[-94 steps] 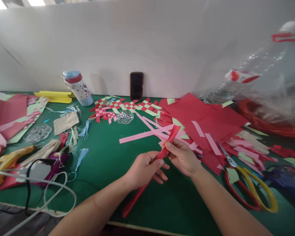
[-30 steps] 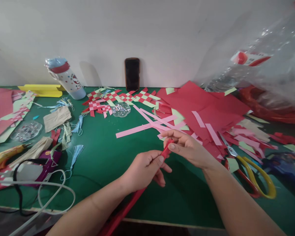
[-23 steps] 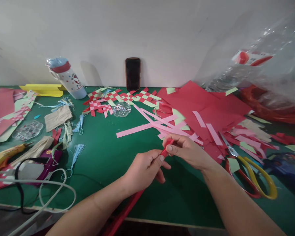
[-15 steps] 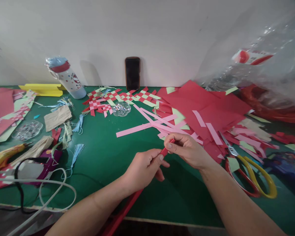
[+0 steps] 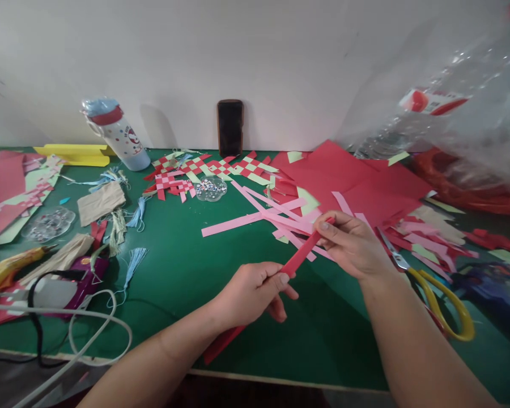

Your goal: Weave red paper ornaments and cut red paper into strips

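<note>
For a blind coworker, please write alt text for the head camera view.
A person's left hand and right hand hold a long red paper strip over a green mat. Loose pink paper strips, woven red paper pieces and yellow-handled scissors lie nearby.

one left hand (image 5: 251, 294), one right hand (image 5: 352, 246), one red strip (image 5: 302, 253), one scissors (image 5: 444, 309), one phone (image 5: 230, 127)

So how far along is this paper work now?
Done-looking: woven red-and-green paper mats lie near the wall. In hand: a red paper strip, gripped by the left hand and pinched near its upper end by the right hand. Left: loose pink paper strips and red paper sheets lie unwoven.
</note>
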The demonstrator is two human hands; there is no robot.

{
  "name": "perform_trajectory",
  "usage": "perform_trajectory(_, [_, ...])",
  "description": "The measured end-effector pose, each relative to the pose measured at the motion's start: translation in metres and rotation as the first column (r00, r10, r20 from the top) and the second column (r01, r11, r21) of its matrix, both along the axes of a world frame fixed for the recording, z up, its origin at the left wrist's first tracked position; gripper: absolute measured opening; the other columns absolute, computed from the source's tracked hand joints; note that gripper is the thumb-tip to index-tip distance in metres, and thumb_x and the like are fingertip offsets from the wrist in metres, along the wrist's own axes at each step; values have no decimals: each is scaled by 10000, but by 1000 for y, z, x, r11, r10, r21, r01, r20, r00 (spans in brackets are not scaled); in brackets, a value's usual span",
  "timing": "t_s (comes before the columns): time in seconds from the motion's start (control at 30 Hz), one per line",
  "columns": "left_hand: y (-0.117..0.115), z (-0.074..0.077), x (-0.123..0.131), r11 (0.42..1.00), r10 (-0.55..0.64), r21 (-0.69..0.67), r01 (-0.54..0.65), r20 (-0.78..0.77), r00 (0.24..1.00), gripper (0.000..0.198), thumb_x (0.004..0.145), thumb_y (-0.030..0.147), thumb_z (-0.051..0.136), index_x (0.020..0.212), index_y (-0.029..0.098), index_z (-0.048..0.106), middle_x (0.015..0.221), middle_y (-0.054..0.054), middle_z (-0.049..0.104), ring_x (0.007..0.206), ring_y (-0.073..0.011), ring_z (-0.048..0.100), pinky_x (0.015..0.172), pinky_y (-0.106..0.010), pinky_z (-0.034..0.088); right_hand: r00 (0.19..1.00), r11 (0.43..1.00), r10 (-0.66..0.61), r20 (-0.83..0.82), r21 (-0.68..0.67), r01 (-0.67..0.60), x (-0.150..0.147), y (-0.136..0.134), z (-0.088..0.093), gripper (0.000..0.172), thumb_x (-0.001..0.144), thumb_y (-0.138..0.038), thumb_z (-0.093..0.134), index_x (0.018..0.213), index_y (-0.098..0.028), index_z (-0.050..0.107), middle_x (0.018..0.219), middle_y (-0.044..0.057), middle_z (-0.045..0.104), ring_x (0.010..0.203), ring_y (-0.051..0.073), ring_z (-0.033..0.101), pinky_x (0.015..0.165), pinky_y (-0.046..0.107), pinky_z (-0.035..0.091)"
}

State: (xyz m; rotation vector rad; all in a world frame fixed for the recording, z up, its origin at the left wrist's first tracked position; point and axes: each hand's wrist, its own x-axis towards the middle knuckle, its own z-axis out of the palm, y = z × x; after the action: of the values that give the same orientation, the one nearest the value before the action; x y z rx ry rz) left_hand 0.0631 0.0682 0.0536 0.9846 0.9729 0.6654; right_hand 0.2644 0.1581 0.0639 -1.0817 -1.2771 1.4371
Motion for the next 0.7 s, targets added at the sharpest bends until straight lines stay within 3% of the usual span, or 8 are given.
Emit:
perform_trajectory(0.13, [-1,2,0,999,33,-4,-33,16,999,336,927,418,518,1050,121,616,904,-88,719,468,-58,592,496,-202,501,993,996,-43,-114,-84,34,-3,0,1,295,625,-455,856,727,-240,682,652,-30,508,542,85,409,503,251,382])
perform_trajectory(0.27, [1,1,0,995,98,24,-99,47,994,374,911,462,530,1043,123,621,905,-80,714,472,-55,589,500,-199,511,973,967,219,-68,-119,-226,-15,-10,-7,362,686,-497,805,886,-215,701,602,-27,541,542,103,455,524,263,392])
perform_trajectory(0.33, [1,0,-1,993,114,37,-116,50,992,378,905,473,536,1013,123,627,918,-81,713,480,-56,593,502,-200,517,946,942,325,18,-93,-322,-21,-15,-11,301,726,-458,785,818,-186,692,628,-10,579,580,112,488,561,271,409])
perform_trajectory(0.4, [2,0,-1,992,116,46,-118,51,992,374,907,473,534,1004,127,636,928,-81,714,494,-58,600,510,-199,522,932,935,353,75,-47,-351,-23,-18,-14,257,775,-422,751,746,-176,680,644,-7,579,608,114,497,588,274,412])
perform_trajectory(0.53, [2,0,-4,994,79,73,-79,7,997,354,922,447,528,986,126,662,886,-76,722,520,-57,610,543,-187,520,970,969,239,47,47,-241,-17,-14,-12,254,796,-411,733,692,-190,664,595,-29,515,565,99,442,534,257,366])
perform_trajectory(0.7, [1,0,-5,995,31,97,-27,-39,999,344,928,434,522,987,133,677,901,-79,726,521,-61,614,542,-190,508,992,995,76,-97,68,-69,-6,-5,-2,220,717,-393,805,689,-210,687,590,-33,526,535,85,425,488,237,358])
